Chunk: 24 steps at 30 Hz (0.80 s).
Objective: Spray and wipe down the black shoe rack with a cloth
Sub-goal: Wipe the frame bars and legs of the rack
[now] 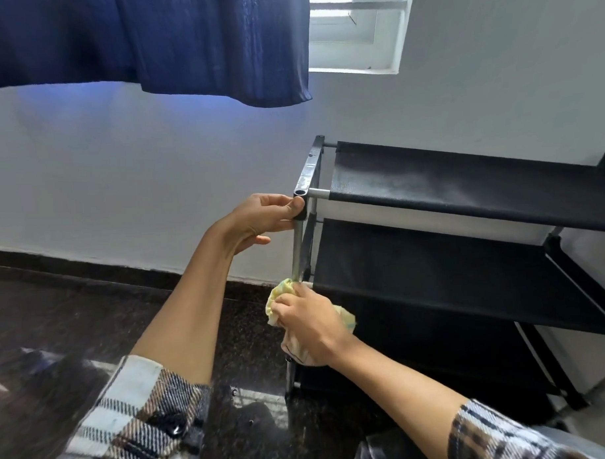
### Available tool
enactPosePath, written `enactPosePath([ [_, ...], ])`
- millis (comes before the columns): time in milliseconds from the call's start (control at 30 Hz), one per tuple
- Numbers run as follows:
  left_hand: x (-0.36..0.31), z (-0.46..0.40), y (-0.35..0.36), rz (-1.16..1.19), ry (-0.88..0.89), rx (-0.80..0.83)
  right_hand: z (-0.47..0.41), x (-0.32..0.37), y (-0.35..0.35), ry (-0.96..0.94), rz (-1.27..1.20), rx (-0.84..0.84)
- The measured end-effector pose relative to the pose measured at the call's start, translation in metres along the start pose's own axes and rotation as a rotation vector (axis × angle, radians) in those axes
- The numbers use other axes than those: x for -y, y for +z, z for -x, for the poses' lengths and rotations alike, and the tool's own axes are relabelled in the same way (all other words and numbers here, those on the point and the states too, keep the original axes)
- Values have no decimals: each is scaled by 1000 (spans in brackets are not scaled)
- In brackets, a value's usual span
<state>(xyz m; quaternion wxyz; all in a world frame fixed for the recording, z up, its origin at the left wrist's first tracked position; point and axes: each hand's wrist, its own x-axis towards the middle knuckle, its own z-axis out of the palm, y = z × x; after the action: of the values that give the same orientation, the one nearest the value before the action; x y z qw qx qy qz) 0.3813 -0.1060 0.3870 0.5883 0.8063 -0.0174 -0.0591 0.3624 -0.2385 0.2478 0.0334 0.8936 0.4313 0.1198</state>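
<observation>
We steady the shoe rack corner with our left hand gripping, right hand clutching the yellow cloth on its front post (shelves probably still left).

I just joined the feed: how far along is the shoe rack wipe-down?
Done: cannot confirm; the top shelf shows faint pale smears, and no spray bottle is in view. In hand: the left hand grips the rack's top front corner while the right hand holds the yellow cloth against the front post, near the middle shelf. Left: probably the lower post, shelves and far side.
</observation>
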Motion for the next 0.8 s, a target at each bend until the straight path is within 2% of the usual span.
enactPosePath([
  [67,1,2,1,15,5,-1,3,3,-14,42,-162,-201],
  [167,5,-2,-2,56,20,-18,-10,-4,-30,90,1,-699],
  [233,5,-2,-3,65,15,-14,-17,-9,-35,150,60,-799],
  [267,5,-2,-3,58,6,-5,-18,-10,-31,160,100,-756],
  [300,4,-2,-2,44,-3,1,-17,-9,-25,151,138,-631],
  [400,2,0,1,21,-21,6,-9,0,10,6,117,-54],
  [467,0,3,2,18,-24,-5,-1,6,25,67,-112,182],
  [567,1,9,5,22,19,-62,10,7,35,196,-351,414],
  [667,6,16,12,79,93,-148,22,1,32,256,-505,460],
  [800,29,19,21,190,78,-229,35,-8,25,234,-582,315],
])
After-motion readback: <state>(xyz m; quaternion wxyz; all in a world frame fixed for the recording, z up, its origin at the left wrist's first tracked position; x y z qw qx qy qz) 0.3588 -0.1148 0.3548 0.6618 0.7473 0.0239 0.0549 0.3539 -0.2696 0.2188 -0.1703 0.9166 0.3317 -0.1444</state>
